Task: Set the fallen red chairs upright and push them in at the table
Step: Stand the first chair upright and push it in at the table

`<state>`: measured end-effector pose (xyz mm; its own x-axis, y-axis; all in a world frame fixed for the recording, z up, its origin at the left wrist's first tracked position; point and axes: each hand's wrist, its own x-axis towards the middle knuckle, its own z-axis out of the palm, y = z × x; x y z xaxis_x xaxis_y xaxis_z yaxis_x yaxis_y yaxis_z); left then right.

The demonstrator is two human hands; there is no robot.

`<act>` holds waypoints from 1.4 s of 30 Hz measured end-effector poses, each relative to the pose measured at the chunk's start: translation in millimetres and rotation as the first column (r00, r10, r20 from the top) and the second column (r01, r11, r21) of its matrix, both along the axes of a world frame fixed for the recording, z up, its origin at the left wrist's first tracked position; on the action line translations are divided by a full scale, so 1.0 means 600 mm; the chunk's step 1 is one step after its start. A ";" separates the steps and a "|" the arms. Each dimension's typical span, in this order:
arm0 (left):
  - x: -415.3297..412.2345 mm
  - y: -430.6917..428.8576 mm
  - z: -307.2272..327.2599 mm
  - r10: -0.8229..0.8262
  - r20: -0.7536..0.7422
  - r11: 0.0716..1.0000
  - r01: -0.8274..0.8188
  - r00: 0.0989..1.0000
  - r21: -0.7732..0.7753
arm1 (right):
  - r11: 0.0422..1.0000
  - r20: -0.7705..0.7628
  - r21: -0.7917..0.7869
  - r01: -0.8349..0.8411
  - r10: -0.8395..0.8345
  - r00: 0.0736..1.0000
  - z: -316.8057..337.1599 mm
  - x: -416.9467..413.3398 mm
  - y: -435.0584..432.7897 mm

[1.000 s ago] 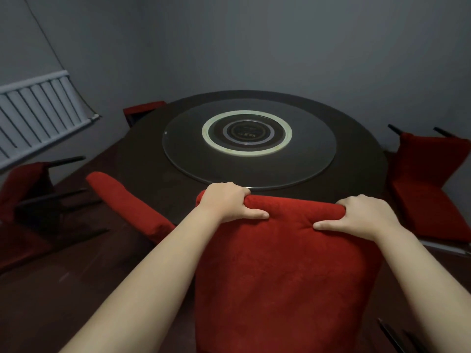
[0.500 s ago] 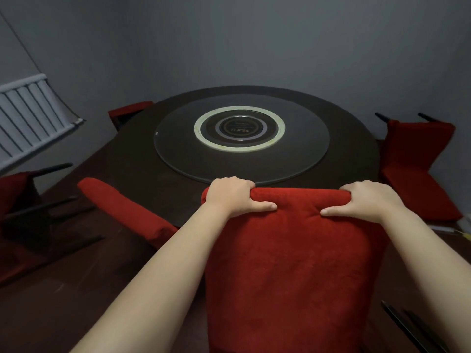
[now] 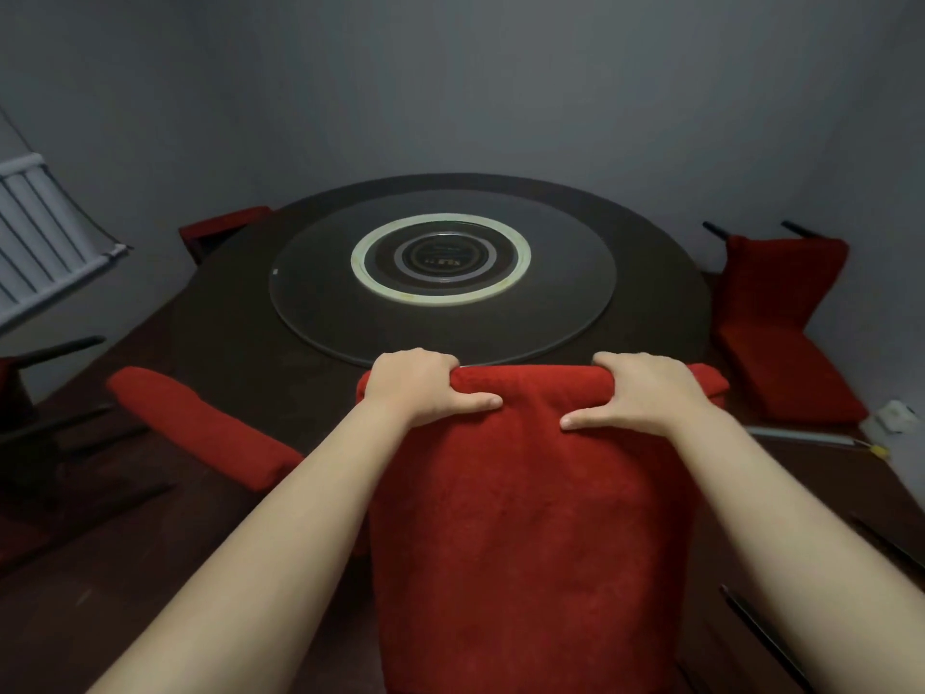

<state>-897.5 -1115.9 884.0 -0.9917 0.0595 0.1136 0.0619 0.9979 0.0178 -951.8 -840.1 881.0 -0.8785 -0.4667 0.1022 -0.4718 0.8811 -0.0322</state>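
Note:
An upright red chair (image 3: 530,518) stands right in front of me, its back against the near edge of the round dark table (image 3: 240,353). My left hand (image 3: 418,385) and my right hand (image 3: 645,393) both grip the top of its backrest. A second red chair (image 3: 200,428) is upright at the table's left front. A fallen red chair (image 3: 781,333) lies on the floor at the right with its dark legs pointing up. Another red chair (image 3: 220,225) shows at the far left of the table.
A glass turntable (image 3: 440,273) with a pale ring sits in the middle of the table. Dark chair legs (image 3: 55,388) and a bit of red seat lie at the left edge. A white radiator (image 3: 40,252) hangs on the left wall. Dark rods (image 3: 766,638) cross the floor at lower right.
The chair I hold has slid forward toward the table, and its backrest top now meets the table's edge. My view has come closer to the table.

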 end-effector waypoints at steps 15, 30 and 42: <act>-0.018 -0.011 0.001 0.048 -0.010 0.999 -0.048 0.999 0.000 | 0.987 -0.087 -0.142 -0.071 0.059 0.995 -0.009 -0.058 -0.018; -0.036 0.016 -0.014 0.060 -0.095 0.997 -0.064 0.994 -0.039 | 0.990 -0.076 -0.120 -0.068 0.059 0.995 -0.013 -0.094 -0.002; -0.083 0.056 -0.019 0.052 -0.053 0.997 -0.054 0.997 -0.053 | 0.996 -0.003 -0.063 -0.070 0.070 0.998 -0.011 -0.163 0.029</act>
<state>-947.4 -1082.2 872.3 -0.9866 0.0144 0.1622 0.0083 0.9992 -0.0381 -1049.7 -822.6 874.2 -0.8440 -0.5194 0.1338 -0.5321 0.8423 -0.0863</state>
